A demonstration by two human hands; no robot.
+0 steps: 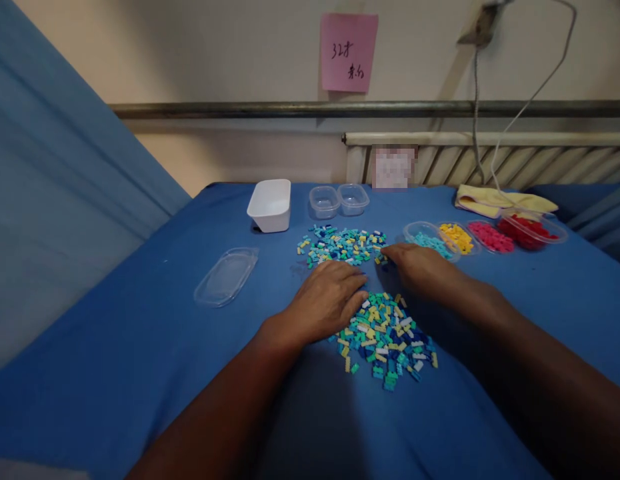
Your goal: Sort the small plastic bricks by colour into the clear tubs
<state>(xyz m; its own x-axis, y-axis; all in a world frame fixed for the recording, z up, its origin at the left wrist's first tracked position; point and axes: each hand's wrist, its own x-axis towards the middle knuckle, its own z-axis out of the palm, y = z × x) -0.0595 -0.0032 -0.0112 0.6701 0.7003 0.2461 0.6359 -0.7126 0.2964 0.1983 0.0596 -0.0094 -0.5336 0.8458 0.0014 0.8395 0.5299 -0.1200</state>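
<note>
Two loose piles of small toy building bricks lie on the blue cloth, mixed in teal, green, dark blue, pale yellow and white. The far pile (343, 244) is spread out; the near pile (385, 340) lies closer to me. My left hand (333, 297) rests palm down between them, its fingers stretched out to the right and its thumb at the near pile's upper left edge. At the right end of the far pile, my right hand (415, 265) has its fingers drawn together, the tips at a few bricks. Anything it pinches is hidden.
At the back stand a white tub (271, 205) and two clear containers (339, 201). A clear lid (227, 277) lies left. Rightward are containers of teal (430, 244), yellow (456, 238), pink (491, 237) and red pieces (527, 230), and a yellow cloth (505, 200). A radiator (540, 157) lines the wall.
</note>
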